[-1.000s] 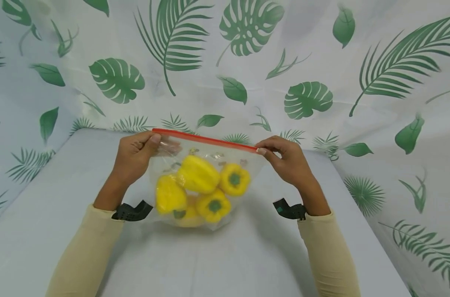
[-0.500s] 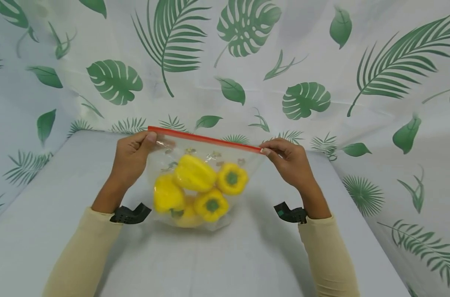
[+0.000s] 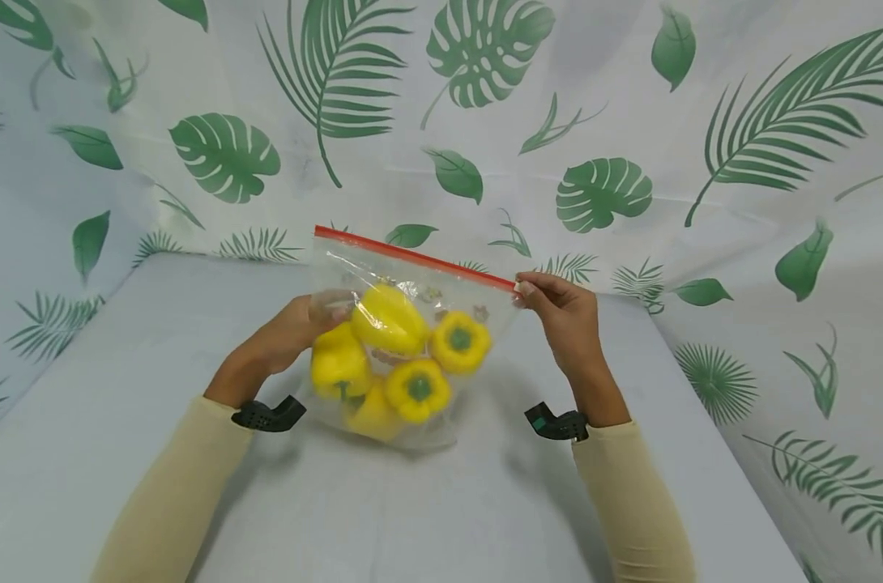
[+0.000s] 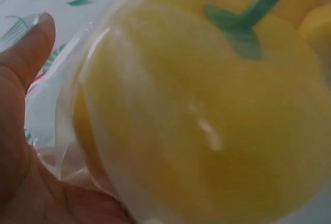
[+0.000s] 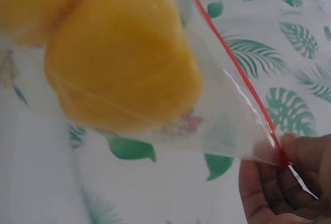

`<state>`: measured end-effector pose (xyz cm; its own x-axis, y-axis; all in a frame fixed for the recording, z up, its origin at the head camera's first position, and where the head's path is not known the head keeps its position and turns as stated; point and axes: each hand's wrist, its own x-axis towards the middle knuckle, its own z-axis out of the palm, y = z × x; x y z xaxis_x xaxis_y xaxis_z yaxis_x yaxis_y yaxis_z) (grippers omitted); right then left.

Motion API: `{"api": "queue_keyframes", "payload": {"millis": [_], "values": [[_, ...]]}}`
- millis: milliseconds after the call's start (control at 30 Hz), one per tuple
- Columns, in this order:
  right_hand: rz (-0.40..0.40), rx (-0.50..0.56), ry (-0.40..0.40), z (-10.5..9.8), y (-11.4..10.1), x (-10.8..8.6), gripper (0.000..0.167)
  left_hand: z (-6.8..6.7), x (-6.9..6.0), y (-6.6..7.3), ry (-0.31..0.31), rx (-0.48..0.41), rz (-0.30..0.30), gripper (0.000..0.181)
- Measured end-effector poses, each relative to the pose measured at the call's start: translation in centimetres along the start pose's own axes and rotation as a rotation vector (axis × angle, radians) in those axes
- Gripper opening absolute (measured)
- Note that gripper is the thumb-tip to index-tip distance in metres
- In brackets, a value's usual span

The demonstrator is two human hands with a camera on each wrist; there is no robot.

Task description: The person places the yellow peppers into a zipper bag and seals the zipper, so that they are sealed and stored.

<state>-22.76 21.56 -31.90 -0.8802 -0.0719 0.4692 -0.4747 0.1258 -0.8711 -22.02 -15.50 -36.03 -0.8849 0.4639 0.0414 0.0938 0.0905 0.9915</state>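
A clear zip bag with a red zip strip holds several yellow bell peppers. The strip slants down to the right. My right hand pinches the bag's upper right corner at the strip's end; the right wrist view shows fingertips on that red end. At the bag's left side my left hand touches the plastic, its fingers partly behind the bag. In the left wrist view the thumb is straight and apart from the bag, beside a large pepper.
A white-covered table lies below the bag. Behind and beside it hangs a white sheet with green leaf prints. Black wrist devices sit at both cuffs.
My left hand has let go of the bag's upper left corner and moved down to its left side. That corner now stands higher and further right. The right hand keeps its pinch.
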Motion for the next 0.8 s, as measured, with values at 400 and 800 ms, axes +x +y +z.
{"api": "queue_keyframes", "payload": {"millis": [400, 800], "values": [[0.442, 0.748, 0.08, 2.2, 5.8, -0.5, 0.058, 1.1, 1.3, -2.2, 0.004, -0.229, -0.137, 0.066], [0.767, 0.403, -0.105, 5.3, 8.4, -2.2, 0.092, 2.4, 2.4, -4.8, 0.082, -0.351, -0.289, 0.045]]}}
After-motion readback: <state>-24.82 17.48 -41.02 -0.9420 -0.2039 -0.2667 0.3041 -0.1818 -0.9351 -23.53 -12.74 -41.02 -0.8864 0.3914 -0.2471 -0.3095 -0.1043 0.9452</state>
